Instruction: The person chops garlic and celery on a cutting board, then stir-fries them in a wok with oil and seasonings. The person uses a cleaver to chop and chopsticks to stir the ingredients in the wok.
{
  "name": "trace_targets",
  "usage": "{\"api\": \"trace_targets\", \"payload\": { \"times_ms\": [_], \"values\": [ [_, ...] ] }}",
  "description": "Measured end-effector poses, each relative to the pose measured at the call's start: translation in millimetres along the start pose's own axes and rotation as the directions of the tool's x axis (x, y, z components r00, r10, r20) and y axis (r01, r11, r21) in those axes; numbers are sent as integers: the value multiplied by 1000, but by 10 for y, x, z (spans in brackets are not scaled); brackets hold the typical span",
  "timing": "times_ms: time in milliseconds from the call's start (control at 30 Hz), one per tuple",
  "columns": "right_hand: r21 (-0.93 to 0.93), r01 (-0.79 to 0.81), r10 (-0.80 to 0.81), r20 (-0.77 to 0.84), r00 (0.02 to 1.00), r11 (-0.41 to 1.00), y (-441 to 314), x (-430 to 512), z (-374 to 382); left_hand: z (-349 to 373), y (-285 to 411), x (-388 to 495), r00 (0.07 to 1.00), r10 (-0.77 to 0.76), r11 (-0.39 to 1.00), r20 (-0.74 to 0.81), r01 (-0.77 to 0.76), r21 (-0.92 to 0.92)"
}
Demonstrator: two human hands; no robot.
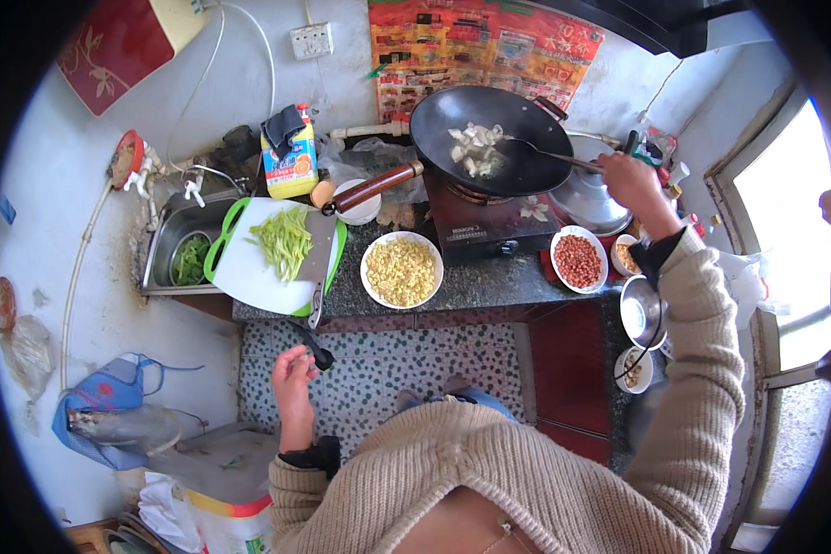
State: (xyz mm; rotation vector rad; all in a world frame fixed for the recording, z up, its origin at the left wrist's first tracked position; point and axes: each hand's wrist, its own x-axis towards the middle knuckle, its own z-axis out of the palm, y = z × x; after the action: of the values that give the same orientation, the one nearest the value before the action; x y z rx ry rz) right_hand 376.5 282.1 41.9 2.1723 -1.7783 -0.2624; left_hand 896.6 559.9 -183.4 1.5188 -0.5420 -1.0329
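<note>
My right hand (633, 181) grips the handle of a metal wok spatula (561, 157), whose head rests among pale chopped pieces (476, 144) in a black wok (443, 114). The wok stands on a gas stove (485, 228), its wooden handle (377, 187) pointing left. Low at the left, my left hand (293, 377) hangs in front of the counter with its fingers loosely curled and apart. It appears to hold nothing. A black curved object (315, 350) shows beside its fingertips; I cannot tell whether they touch. The nearest board is a green-edged white cutting board (242, 277) with sliced green stalks (282, 246) and a cleaver (318, 242).
A bowl of chopped yellow food (401, 270) sits before the stove. Right of it are a dish of peanuts (579, 259), a metal bowl (642, 315) and a pot lid (595, 201). Leafy greens (192, 260) lie in the sink (154, 270). A yellow bottle (291, 173) stands behind.
</note>
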Motion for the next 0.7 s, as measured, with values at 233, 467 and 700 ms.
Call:
{"api": "trace_targets", "payload": {
  "times_ms": [233,467,700],
  "values": [
    [387,-218,-5,498,867,896,366,402,-728,-253,-219,-229,994,21,990,-111,-35,-133],
    [655,-188,-144,419,897,732,-217,564,-63,-351,-377,-443,978,-10,988,-208,-22,-152],
    [734,-166,-59,271,961,659,-71,734,-36,-322,-406,-486,964,46,988,-263,-83,-132]
  ]
}}
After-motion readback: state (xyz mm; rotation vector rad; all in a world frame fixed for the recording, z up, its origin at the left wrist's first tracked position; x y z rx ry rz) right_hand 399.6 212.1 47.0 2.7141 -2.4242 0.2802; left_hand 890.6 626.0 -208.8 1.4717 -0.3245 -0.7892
